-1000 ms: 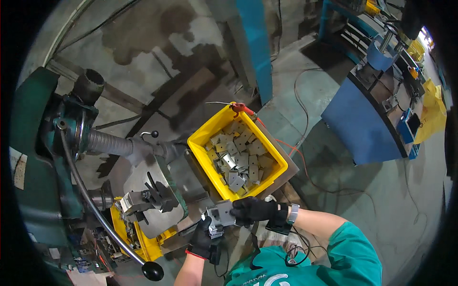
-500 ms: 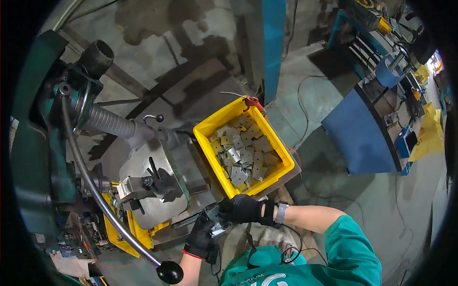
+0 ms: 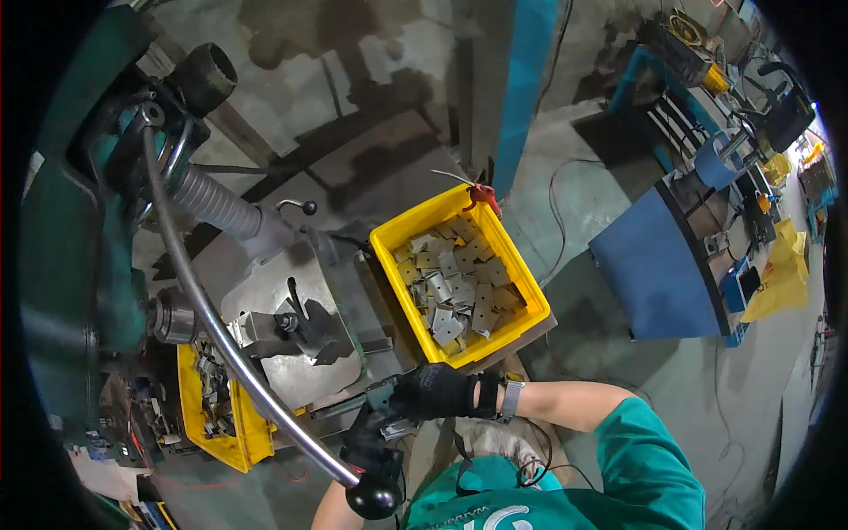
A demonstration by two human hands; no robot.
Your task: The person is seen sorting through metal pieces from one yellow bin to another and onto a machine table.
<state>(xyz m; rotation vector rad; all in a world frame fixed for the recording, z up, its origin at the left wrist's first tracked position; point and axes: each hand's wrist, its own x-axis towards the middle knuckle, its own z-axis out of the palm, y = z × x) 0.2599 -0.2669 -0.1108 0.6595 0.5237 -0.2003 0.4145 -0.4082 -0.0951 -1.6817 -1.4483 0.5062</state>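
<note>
My two black-gloved hands meet low in the middle, in front of a drill press. My right hand (image 3: 435, 391) is closed over a grey metal piece (image 3: 382, 397), its fingers curled. Just below and to the left, my left hand (image 3: 364, 440) is wrapped round the same metal, and the press lever's black knob (image 3: 374, 496) covers part of its wrist. Bright bent metal shows between the gloves; its full shape is hidden. Beyond my right hand stands a yellow bin (image 3: 408, 303) of bent sheet-metal brackets (image 3: 459, 287) with holes.
On the left is the green drill press (image 3: 84, 291), its long lever (image 3: 208, 309) slanting down toward me. A clamp block (image 3: 261, 334) sits on its steel table (image 3: 309, 371). Another yellow bin (image 3: 249, 449) with metal parts stands lower left. A blue workbench (image 3: 658, 265) is at right.
The view has shifted, so the press and bins appear slightly farther right. The lever knob now overlaps my left wrist. My hands stay together round the metal piece.
</note>
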